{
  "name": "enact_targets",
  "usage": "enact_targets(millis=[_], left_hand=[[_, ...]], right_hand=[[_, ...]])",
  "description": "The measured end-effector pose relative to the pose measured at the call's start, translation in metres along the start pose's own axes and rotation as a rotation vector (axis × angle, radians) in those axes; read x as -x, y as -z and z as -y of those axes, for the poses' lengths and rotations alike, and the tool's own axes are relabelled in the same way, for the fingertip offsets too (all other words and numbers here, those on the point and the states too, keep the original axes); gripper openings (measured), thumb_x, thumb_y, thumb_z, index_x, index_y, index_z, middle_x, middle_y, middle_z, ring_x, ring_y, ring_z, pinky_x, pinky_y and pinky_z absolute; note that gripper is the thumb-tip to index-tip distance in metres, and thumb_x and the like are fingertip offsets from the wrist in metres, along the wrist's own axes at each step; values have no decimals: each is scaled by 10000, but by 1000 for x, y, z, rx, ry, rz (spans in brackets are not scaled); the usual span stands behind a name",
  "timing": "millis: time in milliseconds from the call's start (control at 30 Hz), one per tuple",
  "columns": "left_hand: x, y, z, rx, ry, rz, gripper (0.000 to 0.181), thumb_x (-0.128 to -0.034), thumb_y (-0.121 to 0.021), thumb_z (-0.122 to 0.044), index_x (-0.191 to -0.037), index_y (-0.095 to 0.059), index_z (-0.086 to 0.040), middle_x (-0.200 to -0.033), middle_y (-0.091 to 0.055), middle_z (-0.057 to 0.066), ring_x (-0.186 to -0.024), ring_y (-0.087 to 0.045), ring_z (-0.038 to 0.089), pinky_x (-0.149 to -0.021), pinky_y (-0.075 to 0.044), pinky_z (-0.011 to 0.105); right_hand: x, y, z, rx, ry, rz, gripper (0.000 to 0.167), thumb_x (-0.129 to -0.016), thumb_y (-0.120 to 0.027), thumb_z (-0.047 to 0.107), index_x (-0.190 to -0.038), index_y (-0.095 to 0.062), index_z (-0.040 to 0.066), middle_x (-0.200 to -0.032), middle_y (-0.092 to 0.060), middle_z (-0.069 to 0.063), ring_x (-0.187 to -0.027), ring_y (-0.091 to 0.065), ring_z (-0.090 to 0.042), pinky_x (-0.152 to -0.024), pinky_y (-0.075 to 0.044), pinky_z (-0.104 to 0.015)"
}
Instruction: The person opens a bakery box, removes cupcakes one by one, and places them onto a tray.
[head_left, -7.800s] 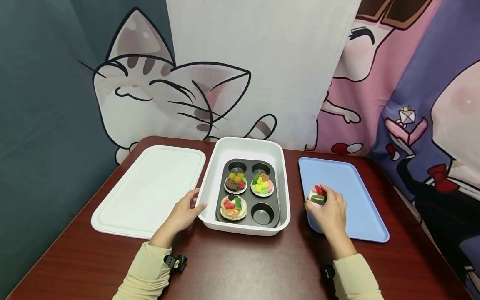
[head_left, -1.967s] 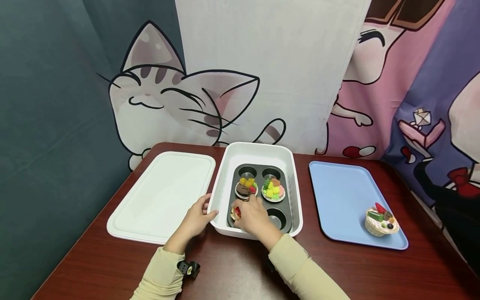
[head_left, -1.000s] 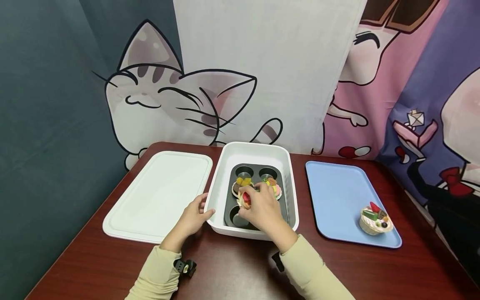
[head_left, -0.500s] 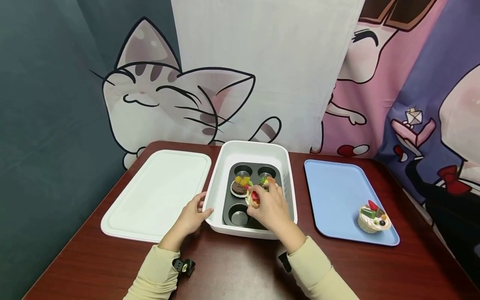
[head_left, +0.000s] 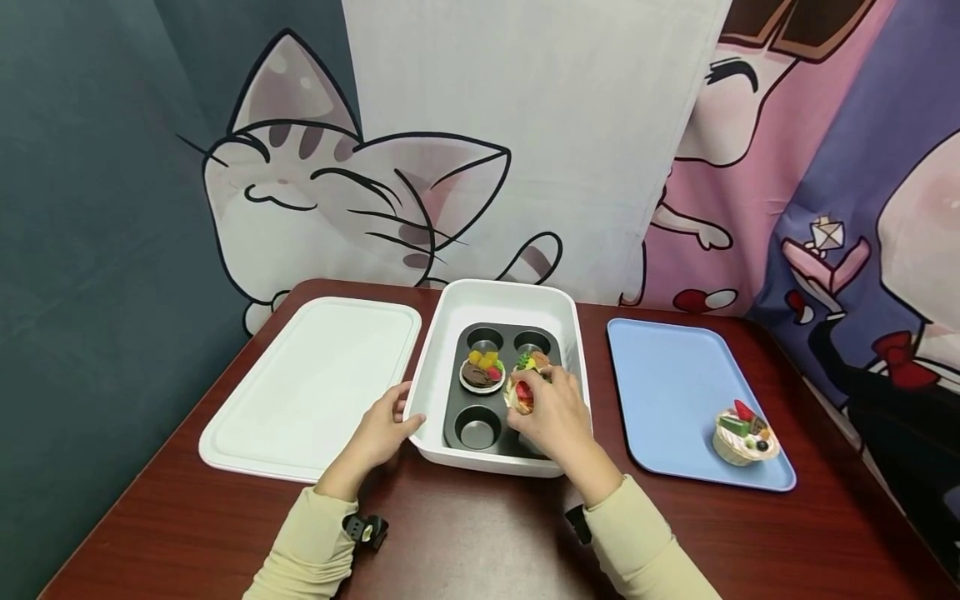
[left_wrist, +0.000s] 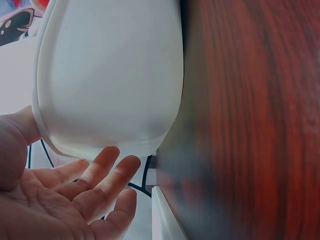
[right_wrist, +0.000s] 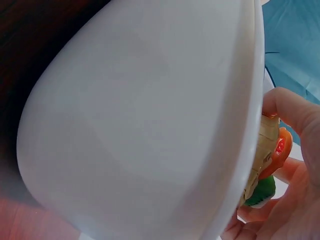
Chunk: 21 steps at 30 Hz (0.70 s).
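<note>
My right hand (head_left: 558, 417) holds a fruit tart (head_left: 519, 397) by its sides, over the front right of a dark muffin pan (head_left: 507, 343). In the right wrist view the tart's pale crust (right_wrist: 265, 142) shows beyond the tub's wall, between thumb and fingers. The pan lies in a white tub (head_left: 483, 463). My left hand (head_left: 381, 429) grips the tub's left rim, thumb over the edge and fingers outside. A chocolate tart (head_left: 482, 375) sits in the middle left cup; a green-and-yellow topped tart (head_left: 529, 361) behind the right hand is partly hidden. The front left cup (head_left: 477, 429) holds nothing.
A blue tray (head_left: 663, 400) stands to the right, bearing a cream tart (head_left: 742, 437) with a strawberry piece on top. Left of the tub lies a white tray-like board (head_left: 311, 383). A printed curtain (head_left: 585, 125) hangs behind the brown table (head_left: 457, 533).
My right hand set the cream tart on the blue tray, then lifted the fruit tart from the front left cup and carried it rightward. The left hand stays on the tub's rim.
</note>
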<state>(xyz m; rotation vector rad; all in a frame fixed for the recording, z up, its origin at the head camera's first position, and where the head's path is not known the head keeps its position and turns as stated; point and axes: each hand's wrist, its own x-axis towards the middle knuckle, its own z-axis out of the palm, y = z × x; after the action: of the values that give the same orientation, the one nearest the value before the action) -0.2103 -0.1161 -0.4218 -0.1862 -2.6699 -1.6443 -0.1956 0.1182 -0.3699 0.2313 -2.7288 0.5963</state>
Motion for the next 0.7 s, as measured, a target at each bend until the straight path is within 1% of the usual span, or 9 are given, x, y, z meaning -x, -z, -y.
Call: enact_targets(millis=[233, 433, 633, 700], left_hand=[[0, 0, 0, -3, -3, 2, 541, -777, -598, -3, -1255, -359, 83, -958, -568, 208, -822, -578, 269, -680, -485, 330], [0, 0, 0, -12, 4, 4, 544, -779, -598, -5, -1257, -355, 83, -966, -564, 216, -825, -576, 270, -686, -483, 333], [0, 0, 0, -9, 4, 5, 541, -777, -598, -4, -1255, -359, 81, -963, -565, 215, -823, -577, 266, -687, -483, 332], [0, 0, 0, -8, 1, 4, 542, -777, -597, -4, -1255, -358, 83, -965, -565, 217, -825, -577, 270, -689, -483, 333]], right_hand=[[1, 3, -7, -7, -46, 5, 399, -612, -687, 261, -1005, -629, 222, -1063, -497, -133, -931, -423, -305, -579, -434, -431], [2, 7, -13, 0, -72, -7, 416, -619, -691, 280, -1023, -624, 207, -1040, -487, -131, -897, -423, -306, -571, -423, -418], [2, 10, -20, 8, -116, -20, 443, -625, -690, 298, -1051, -619, 198, -1055, -475, -160, -870, -415, -304, -579, -400, -390], [2, 12, -22, 6, -118, -26, 444, -631, -687, 295, -1057, -618, 190, -1054, -472, -169, -860, -412, -305, -583, -390, -384]])
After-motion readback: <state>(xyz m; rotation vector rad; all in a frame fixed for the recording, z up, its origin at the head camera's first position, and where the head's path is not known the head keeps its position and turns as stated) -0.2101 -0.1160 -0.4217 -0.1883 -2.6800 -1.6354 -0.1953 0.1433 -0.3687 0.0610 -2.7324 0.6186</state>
